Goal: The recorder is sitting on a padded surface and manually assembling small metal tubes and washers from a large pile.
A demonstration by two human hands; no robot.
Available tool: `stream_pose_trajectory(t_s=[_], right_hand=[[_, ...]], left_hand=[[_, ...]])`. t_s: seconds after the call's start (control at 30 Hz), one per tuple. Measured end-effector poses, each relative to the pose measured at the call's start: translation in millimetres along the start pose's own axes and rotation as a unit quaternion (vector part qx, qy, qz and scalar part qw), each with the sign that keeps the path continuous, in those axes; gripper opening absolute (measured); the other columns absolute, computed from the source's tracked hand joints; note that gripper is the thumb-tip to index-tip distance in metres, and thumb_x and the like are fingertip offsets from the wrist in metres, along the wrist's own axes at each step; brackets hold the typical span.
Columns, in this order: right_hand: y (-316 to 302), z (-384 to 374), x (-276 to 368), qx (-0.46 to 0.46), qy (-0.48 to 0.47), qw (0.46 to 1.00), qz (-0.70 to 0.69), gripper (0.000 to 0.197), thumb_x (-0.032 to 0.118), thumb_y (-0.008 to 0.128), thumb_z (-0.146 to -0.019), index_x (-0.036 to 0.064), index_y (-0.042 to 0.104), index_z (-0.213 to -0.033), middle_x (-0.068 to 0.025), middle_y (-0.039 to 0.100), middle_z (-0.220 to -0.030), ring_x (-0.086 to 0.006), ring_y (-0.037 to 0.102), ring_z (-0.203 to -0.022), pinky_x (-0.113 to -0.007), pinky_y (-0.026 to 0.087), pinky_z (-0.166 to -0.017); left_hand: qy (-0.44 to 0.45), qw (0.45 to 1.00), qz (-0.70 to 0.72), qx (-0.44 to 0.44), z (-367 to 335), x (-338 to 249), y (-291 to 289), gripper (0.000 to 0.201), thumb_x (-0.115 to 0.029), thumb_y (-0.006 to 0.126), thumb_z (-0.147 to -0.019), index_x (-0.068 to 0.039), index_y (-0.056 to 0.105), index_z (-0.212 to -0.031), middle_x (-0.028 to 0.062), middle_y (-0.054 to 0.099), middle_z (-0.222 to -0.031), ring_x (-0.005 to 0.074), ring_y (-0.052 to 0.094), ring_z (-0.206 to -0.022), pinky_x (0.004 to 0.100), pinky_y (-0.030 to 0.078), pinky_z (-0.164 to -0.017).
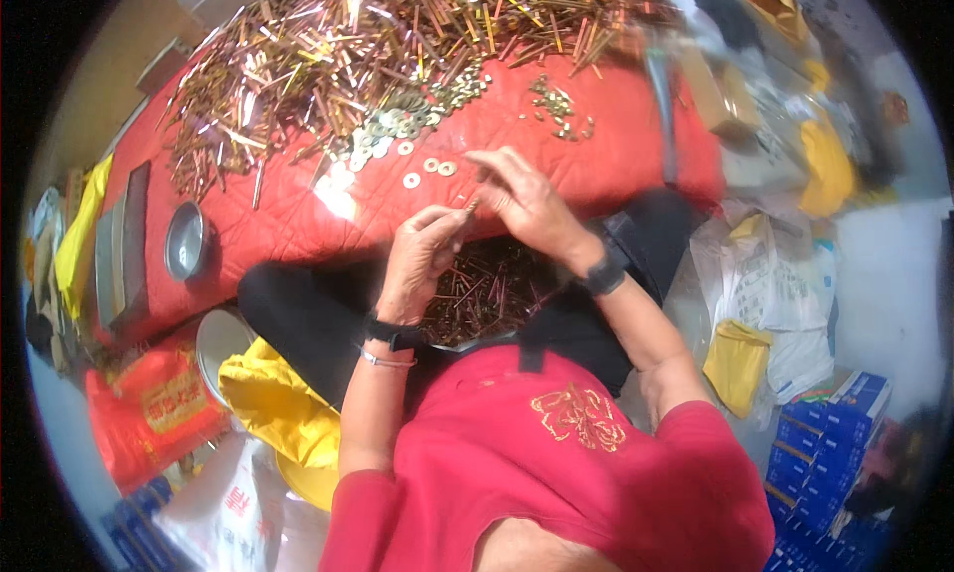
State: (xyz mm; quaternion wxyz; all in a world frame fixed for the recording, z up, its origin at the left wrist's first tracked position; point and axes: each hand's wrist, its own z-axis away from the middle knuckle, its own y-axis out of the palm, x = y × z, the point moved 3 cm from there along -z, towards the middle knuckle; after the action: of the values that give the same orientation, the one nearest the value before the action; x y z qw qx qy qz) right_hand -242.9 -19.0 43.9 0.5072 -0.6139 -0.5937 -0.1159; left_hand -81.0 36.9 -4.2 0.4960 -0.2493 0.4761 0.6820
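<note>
1. Red quilted cloth [268, 236], as the head view shows, bears a large heap of shiny, copper-toned metal rods [328, 55].
2. Left hand [412, 259]: thumb and fingers are pinched together around a slim metal piece [471, 206], which sits at the fingertips, above the near edge of the cloth.
3. Right hand [532, 202]: just beside that piece, fingers bent and partly spread; whether its thumb side also grips the piece, I cannot tell.
4. Flat, round, pale washers [380, 135] with holes lie along the heap's near side; a few sit apart, close to the hands. Small brassy bits [553, 110] are scattered farther right.
5. Between the forearms, more thin rods [487, 292] lie in the lap.
6. Smooth and round, a metal bowl [186, 240] rests near the cloth's left end.
7. Bare cloth stretches between bowl and washers, and again right of the brassy bits.
</note>
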Motion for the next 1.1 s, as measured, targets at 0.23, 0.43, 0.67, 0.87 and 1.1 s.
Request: stream_pose_trajectory(t_s=[0.23,0.43,0.67,0.87,1.1], right_hand=[[10,0,-12,0.03,0.024,0.995,-0.097,0.033,0.002,0.056,-0.083,0.0095,0.058,-0.115,-0.014,0.062,-0.103,-0.0311,0.063,-0.088,-0.037,0.051,-0.075],[21,3,-31,0.092,0.13,0.987,0.036,0.023,0.009,0.056,-0.088,0.0046,0.06,-0.11,-0.0158,0.067,-0.094,-0.0263,0.066,-0.088,-0.035,0.051,-0.072],[-51,-45,-100,-0.118,0.088,0.976,0.16,0.02,0.019,0.052,-0.09,0.005,0.065,-0.094,-0.0149,0.063,-0.098,-0.0327,0.062,-0.088,-0.041,0.05,-0.079],[-95,-75,-179,-0.071,0.0,0.887,0.457,0.031,-0.002,0.055,-0.074,0.01,0.06,-0.102,-0.0104,0.056,-0.108,-0.0325,0.053,-0.103,-0.043,0.044,-0.085],[-110,-98,-210,0.007,-0.115,0.814,0.569,0.009,0.014,0.056,-0.079,0.0125,0.058,-0.087,-0.0028,0.055,-0.091,-0.0232,0.055,-0.09,-0.038,0.044,-0.073]], left_hand=[[-0.021,1.0,0.014,0.014,-5,3,9,0.01,-0.018,0.063,-0.087,-0.008,0.061,-0.086,-0.0027,0.052,-0.064,0.0016,0.035,-0.044,0.0165,0.023,-0.039],[-0.018,0.998,-0.053,-0.029,-5,14,14,0.009,-0.018,0.062,-0.088,-0.01,0.061,-0.084,-0.0043,0.052,-0.064,0.0011,0.035,-0.044,0.0157,0.024,-0.041],[0.033,0.99,0.12,0.065,-4,-9,0,0.015,-0.02,0.062,-0.087,-0.005,0.06,-0.089,-0.0001,0.05,-0.063,0.0028,0.033,-0.042,0.017,0.022,-0.036],[0.08,0.93,0.299,0.2,-9,-17,-11,0.011,-0.015,0.063,-0.085,-0.005,0.06,-0.088,0.0035,0.051,-0.067,0.0051,0.034,-0.044,0.0172,0.024,-0.036],[0.097,0.902,0.299,0.297,-22,-20,-18,0.017,-0.014,0.066,-0.081,-0.001,0.064,-0.091,0.0109,0.059,-0.078,0.0061,0.037,-0.046,0.0188,0.026,-0.038]])
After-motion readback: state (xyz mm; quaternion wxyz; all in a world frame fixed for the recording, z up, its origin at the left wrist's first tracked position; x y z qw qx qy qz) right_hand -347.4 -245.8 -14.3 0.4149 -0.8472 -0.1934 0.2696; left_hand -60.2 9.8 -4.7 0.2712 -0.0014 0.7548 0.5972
